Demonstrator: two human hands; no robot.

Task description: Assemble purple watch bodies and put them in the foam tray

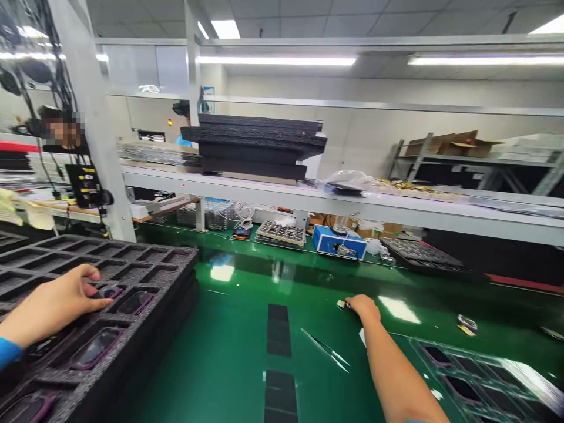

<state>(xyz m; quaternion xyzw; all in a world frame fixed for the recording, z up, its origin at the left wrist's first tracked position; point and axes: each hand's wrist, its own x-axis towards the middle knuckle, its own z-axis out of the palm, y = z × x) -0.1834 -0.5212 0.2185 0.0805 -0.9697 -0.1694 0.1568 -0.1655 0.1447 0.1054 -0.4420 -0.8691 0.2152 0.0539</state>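
Fingers (94, 288) of left hand (53, 305) open on black foam tray (170, 261); right hand (363, 308) at small scrap (342, 304), grip unclear, on glossy green bench mat (229, 352) under long white shelf (264, 197).

**Passage along the green bench mat (229, 364)**
Between the left hand (57, 299) and right hand (363, 308), tweezers (325, 349) and black foam strips (278, 332) lie in the way; a foam tray (171, 261) bounds the left.

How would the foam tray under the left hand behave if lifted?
Probably light for its size: the tray looks like foam. Its many cut pockets suggest it could sag if lifted by one edge, and the dark pieces may shift.
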